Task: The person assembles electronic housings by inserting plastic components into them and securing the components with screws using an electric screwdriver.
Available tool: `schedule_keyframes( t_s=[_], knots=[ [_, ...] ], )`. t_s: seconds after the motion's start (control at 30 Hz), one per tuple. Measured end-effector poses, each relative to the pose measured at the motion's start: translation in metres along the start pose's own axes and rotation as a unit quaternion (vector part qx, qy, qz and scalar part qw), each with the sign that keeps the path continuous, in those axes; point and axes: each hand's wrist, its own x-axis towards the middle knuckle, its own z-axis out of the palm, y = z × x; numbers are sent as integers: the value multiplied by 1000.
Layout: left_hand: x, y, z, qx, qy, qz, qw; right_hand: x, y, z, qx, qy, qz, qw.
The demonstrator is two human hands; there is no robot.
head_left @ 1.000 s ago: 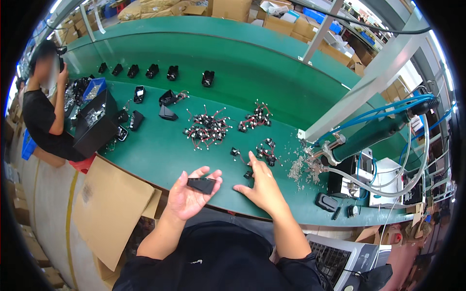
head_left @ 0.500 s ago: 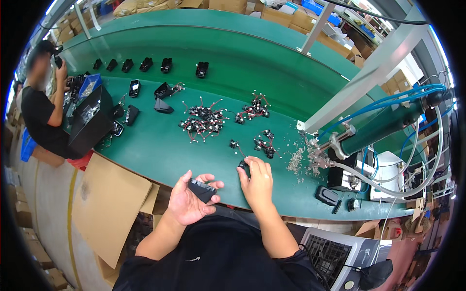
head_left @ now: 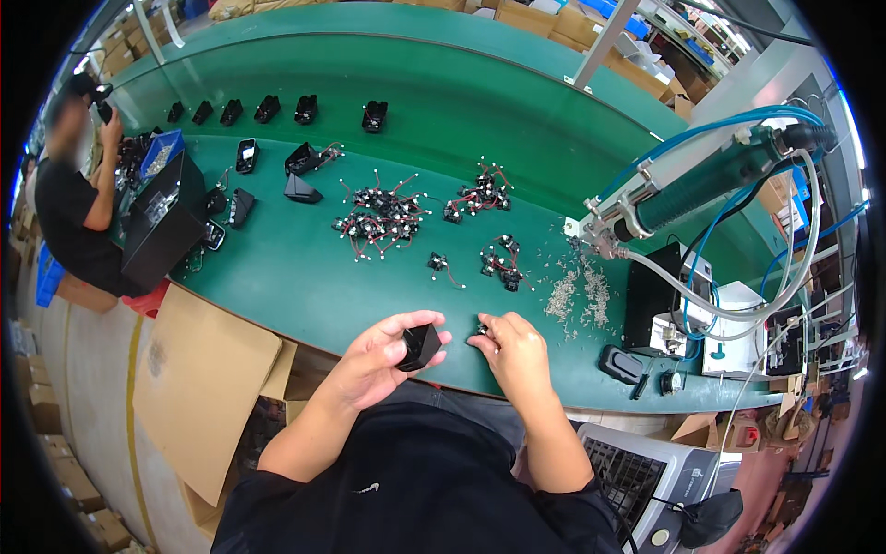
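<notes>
My left hand (head_left: 369, 362) is closed around a black angular plastic housing (head_left: 424, 347), held tilted above the table's near edge. To its right, my right hand (head_left: 519, 358) pinches a small dark part (head_left: 482, 329) between thumb and fingertips; most of it is hidden by the fingers. Beyond the hands, one small black component with a red wire (head_left: 438, 263) lies alone on the green table (head_left: 305, 277). Piles of similar wired black components (head_left: 380, 217) lie farther off, with smaller groups (head_left: 503, 263) to their right.
Black housings (head_left: 374, 116) stand along the back. Scattered small screws (head_left: 563, 295) lie below a green tool with blue hoses (head_left: 711, 185) at right. A black bin (head_left: 164, 222) and a person (head_left: 74, 203) are at left. Cardboard (head_left: 208, 379) flanks the near edge.
My left hand has turned the black housing and moved slightly right. My right hand has drawn back from the wired component, with the small dark part in its fingertips. The view has shifted slightly.
</notes>
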Motion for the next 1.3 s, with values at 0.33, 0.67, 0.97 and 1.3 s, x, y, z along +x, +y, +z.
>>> schedule_keyframes(
  t_s=[0.33,0.67,0.97,1.3],
  knots=[
    [5,-14,-8,161,80,-28,983,8,-1,0,9,-86,-68,994],
    [5,-8,9,610,89,70,784,0,-3,-8,197,-61,-26,978],
    [18,-12,16,682,-6,114,722,-18,-32,-4,92,58,-138,984],
    [21,-19,14,685,9,163,710,-17,-33,-7,50,71,-160,983]
  ],
)
